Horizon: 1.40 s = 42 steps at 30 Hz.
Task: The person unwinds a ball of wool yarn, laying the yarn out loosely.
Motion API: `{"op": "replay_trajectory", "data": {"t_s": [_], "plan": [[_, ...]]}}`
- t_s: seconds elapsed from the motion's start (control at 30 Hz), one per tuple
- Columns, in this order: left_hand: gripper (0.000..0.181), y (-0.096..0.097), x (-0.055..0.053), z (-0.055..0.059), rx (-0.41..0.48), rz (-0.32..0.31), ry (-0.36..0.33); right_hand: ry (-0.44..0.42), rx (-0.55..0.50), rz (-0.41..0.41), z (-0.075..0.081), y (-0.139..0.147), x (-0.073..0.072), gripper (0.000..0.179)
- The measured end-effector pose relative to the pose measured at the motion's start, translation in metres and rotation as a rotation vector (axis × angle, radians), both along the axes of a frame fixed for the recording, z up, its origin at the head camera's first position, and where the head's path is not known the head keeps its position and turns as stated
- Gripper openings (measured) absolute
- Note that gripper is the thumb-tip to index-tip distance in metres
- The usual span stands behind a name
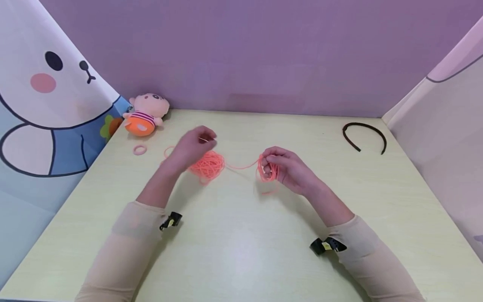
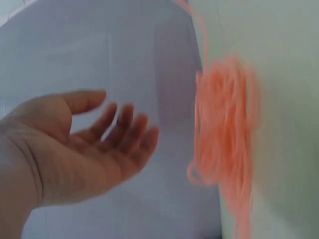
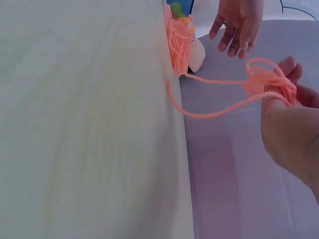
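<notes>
A loose heap of coral-orange yarn (image 1: pixel 208 165) lies on the table left of the middle. My left hand (image 1: pixel 194 147) hovers just above and beside it, holding nothing; in the left wrist view its fingers (image 2: pixel 134 132) are loosely bent and apart from the yarn. My right hand (image 1: pixel 290 170) holds a small coil of the same yarn (image 3: pixel 271 84), looped about its fingers. One strand (image 1: pixel 241 168) runs from the heap to this coil. A loose yarn end (image 1: pixel 268 193) hangs below the right hand.
A plush doll (image 1: pixel 145 115) with a striped top sits at the table's back left corner. A pink ring (image 1: pixel 139 149) lies in front of it. The dark headband (image 1: pixel 365 126) rests at the back right. Fabric walls (image 1: pixel 264 54) enclose the table's back and sides.
</notes>
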State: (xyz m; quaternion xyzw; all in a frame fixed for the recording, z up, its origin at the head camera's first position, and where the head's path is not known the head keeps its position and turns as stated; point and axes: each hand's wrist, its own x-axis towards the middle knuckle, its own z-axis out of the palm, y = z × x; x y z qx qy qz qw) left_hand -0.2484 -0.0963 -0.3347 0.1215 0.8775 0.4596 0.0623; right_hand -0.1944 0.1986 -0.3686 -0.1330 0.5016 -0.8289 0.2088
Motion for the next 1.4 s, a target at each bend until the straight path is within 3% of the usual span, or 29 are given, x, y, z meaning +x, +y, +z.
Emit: {"op": "replay_trajectory", "data": {"t_s": [0.13, 0.23, 0.37, 0.47, 0.7, 1.0, 1.17, 1.4], "plan": [[0.022, 0.025, 0.013, -0.007, 0.068, -0.193, -0.086, 0.052, -0.001, 0.070, 0.000, -0.001, 0.001, 0.025], [0.026, 0.038, 0.021, -0.012, 0.091, -0.296, -0.138, 0.072, 0.008, 0.099, 0.000, -0.001, 0.002, 0.023], [0.032, 0.049, 0.029, -0.018, 0.067, -0.367, -0.146, 0.099, 0.012, 0.137, -0.001, -0.001, 0.002, 0.022], [0.030, 0.053, 0.032, -0.020, 0.057, -0.386, -0.159, 0.110, 0.015, 0.148, -0.002, -0.001, 0.002, 0.022], [0.015, 0.048, 0.034, -0.008, 0.032, -0.309, -0.158, 0.082, 0.034, 0.102, -0.001, -0.002, 0.002, 0.020], [0.012, 0.032, 0.033, 0.014, 0.083, -0.260, -0.087, -0.060, 0.098, -0.095, -0.001, -0.002, -0.001, 0.015], [0.014, 0.022, 0.030, 0.021, 0.081, -0.222, -0.105, -0.110, 0.065, -0.160, -0.002, 0.000, -0.003, 0.012], [0.018, 0.008, 0.022, 0.024, 0.090, -0.181, -0.118, -0.105, -0.011, -0.205, -0.003, 0.002, -0.005, 0.014]]}}
